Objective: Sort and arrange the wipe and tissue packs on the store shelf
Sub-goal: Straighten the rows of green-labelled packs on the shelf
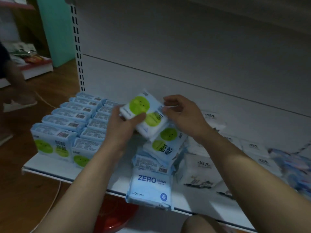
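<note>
Presently a green-dotted pack (pixel 139 105) is gripped by the left hand (pixel 121 126) and pinched at its right edge by the right hand (pixel 183 115), above a loose pile (pixel 168 147) mid-shelf (pixel 50 167), while upright rows (pixel 70 118) are lined along the shelf's left edge.

Above and behind the held pack (pixel 143 113), open air reaches the back panel (pixel 185 56). Left of the grip, upright packs (pixel 70 121) stand in tight rows; directly below, a loose pile (pixel 161 148) crowds the shelf (pixel 50 167); right, seemingly low white packs (pixel 252 148).
</note>
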Demonstrator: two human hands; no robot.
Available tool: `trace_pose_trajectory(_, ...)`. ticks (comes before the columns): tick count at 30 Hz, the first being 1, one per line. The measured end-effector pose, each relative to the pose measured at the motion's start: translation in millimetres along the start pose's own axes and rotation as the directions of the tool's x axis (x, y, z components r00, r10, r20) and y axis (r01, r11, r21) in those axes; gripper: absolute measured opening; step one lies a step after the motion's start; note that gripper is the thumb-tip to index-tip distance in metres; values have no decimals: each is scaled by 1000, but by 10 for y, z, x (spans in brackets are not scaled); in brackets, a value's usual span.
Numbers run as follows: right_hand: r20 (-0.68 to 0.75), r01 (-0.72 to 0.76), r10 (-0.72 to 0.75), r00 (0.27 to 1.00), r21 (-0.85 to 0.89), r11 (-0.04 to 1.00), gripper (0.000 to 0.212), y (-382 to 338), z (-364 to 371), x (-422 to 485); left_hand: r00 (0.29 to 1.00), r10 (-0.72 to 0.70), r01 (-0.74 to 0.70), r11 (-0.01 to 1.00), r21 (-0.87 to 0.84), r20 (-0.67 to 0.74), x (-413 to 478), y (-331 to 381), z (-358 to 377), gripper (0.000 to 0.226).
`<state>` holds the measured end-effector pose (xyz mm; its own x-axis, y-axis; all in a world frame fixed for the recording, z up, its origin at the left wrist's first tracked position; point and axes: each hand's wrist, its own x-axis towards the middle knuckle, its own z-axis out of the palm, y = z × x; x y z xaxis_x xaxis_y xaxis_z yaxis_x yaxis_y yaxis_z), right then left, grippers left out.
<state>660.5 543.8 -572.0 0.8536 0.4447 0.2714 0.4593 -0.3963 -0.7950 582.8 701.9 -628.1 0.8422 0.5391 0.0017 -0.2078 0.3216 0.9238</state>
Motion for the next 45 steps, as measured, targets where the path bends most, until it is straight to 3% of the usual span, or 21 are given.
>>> trace_pose_trajectory(3,-38,-50,37,999,-399,916,43,10,-140,25,975,139,-134,990,41,-175,104,221,-243,33)
trace_pose_trajectory(5,68,-111,196,978,-629,769,68,84,-104,-49,967,102,-100,995,17,-232,153,290,-392,34)
trace_pose_trajectory(8,144,-158,418,897,-778,608,94,219,91,-163,969,46,-44,999,17,-244,166,283,-471,35)
trace_pose_trajectory(12,124,-243,450,884,-701,670,99,296,188,-151,980,65,-51,996,79,-191,135,273,-476,47)
trace_pose_trajectory(16,80,-313,412,908,-526,791,84,335,138,-184,985,63,-39,988,147,-161,132,259,-531,42)
trace_pose_trajectory(18,34,-357,394,918,-359,862,69,390,125,-220,986,67,-41,985,170,-150,126,249,-540,39)
trace_pose_trajectory(21,-147,-340,335,931,-6,940,33,469,110,-190,993,61,-37,973,228,-101,115,221,-538,32)
trace_pose_trajectory(26,-405,-191,284,869,255,948,18,397,164,-28,995,59,-40,974,221,-81,77,202,-522,25)
trace_pose_trajectory(28,-449,-121,211,868,220,968,17,359,230,-30,994,54,-34,977,210,-92,64,200,-518,25)
trace_pose_trajectory(32,-427,58,-62,902,-22,998,23,350,317,-41,999,30,-26,972,233,-17,30,243,-548,20)
trace_pose_trajectory(35,-299,200,-263,917,-223,954,19,341,364,75,993,12,-46,958,282,119,11,294,-615,31)
trace_pose_trajectory(37,-139,325,-395,908,-358,875,18,315,388,174,981,16,-88,924,373,192,-6,315,-640,36)
trace_pose_trajectory(39,47,334,-343,938,-390,858,24,273,449,242,971,14,-132,863,487,238,-4,321,-652,29)
trace_pose_trajectory(41,186,244,-193,963,-312,918,51,289,566,234,971,17,-150,823,548,240,6,326,-663,22)
trace_pose_trajectory(43,211,177,-118,970,-288,941,76,371,674,182,971,26,-161,806,570,238,18,329,-676,20)
trace_pose_trajectory(45,190,130,-62,980,-368,921,78,481,723,83,971,28,-161,808,567,236,31,326,-701,18)
